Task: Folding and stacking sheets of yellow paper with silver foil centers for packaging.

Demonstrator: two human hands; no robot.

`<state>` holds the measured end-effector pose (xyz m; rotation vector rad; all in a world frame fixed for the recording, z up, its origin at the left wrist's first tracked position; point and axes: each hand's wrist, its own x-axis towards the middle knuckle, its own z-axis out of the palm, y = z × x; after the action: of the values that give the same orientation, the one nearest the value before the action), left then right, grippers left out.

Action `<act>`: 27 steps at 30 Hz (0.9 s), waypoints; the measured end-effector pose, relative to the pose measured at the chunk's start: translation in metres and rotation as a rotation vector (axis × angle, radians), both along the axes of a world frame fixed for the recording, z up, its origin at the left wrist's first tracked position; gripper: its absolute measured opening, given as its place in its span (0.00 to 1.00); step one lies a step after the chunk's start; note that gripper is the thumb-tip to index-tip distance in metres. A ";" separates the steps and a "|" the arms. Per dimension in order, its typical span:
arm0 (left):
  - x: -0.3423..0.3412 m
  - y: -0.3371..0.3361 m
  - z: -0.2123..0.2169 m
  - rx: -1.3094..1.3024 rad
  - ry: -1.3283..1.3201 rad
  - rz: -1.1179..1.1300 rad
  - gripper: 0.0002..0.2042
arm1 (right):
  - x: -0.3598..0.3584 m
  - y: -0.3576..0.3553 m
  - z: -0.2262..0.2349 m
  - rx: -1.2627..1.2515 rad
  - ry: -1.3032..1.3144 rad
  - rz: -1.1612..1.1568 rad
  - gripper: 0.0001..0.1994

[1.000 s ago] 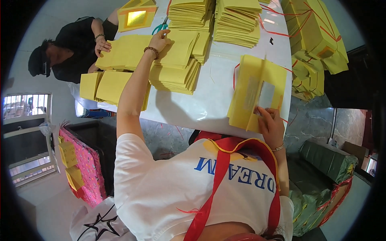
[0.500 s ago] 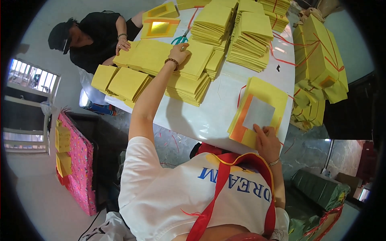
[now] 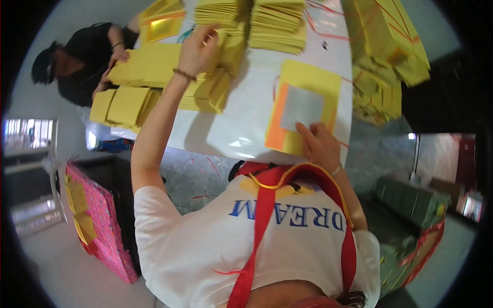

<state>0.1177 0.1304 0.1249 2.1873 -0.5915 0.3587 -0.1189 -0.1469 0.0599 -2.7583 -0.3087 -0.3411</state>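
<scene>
A white table (image 3: 246, 128) is heaped with yellow paper stacks, a co-worker in black (image 3: 77, 61) at its far left. Our left hand (image 3: 197, 49) has stretched further out, fingers curled over the loose stack (image 3: 215, 82), though we cannot tell its grip. Our right hand (image 3: 318, 146), fingers flat and spread, still pins the yellow sheet (image 3: 308, 110) near the edge.

White table (image 3: 241, 128) under yellow paper stacks (image 3: 272, 23)

The left hand (image 3: 197, 49) has reached further up the yellow paper stacks (image 3: 226, 56); the right hand (image 3: 319, 146) slid onto the silver-faced sheet (image 3: 302, 108).
</scene>
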 end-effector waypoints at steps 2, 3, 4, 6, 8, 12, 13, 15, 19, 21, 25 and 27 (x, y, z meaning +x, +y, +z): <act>-0.070 -0.040 -0.017 0.094 0.075 -0.281 0.14 | 0.002 0.000 0.004 0.002 0.012 -0.017 0.16; -0.093 -0.058 -0.019 0.299 -0.166 -0.438 0.13 | 0.002 0.000 0.003 0.000 0.027 -0.006 0.17; -0.115 -0.071 -0.032 0.409 -0.093 -0.486 0.19 | 0.002 -0.001 0.001 0.002 0.038 0.009 0.17; -0.133 -0.095 -0.044 0.346 -0.101 -0.416 0.22 | 0.002 -0.009 0.001 0.058 0.077 0.009 0.17; -0.143 -0.103 -0.069 0.233 0.054 -0.261 0.26 | -0.002 -0.017 0.004 0.118 0.115 0.017 0.17; -0.152 -0.103 -0.108 0.045 0.185 -0.245 0.25 | -0.010 -0.048 -0.002 0.678 0.118 -0.123 0.18; -0.155 -0.106 -0.113 0.042 0.193 -0.254 0.25 | -0.010 -0.053 -0.006 0.695 0.007 -0.238 0.19; -0.158 -0.109 -0.119 -0.175 0.340 -0.234 0.24 | -0.006 -0.055 -0.017 0.913 0.074 -0.277 0.21; -0.164 -0.116 -0.123 -0.215 0.350 -0.232 0.24 | -0.007 -0.045 -0.039 1.155 0.231 -0.159 0.28; -0.162 -0.115 -0.123 -0.223 0.355 -0.233 0.24 | -0.007 -0.039 -0.038 1.187 0.241 -0.155 0.28; -0.163 -0.115 -0.122 -0.247 0.367 -0.230 0.25 | -0.007 -0.026 -0.028 1.305 0.272 -0.152 0.28; -0.163 -0.115 -0.125 -0.233 0.349 -0.225 0.25 | -0.009 -0.027 -0.039 1.272 0.239 -0.184 0.28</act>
<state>-0.0457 0.0158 0.0001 1.8779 -0.5609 -0.0718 -0.1276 -0.1740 0.0214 -1.5351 0.1924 -0.1473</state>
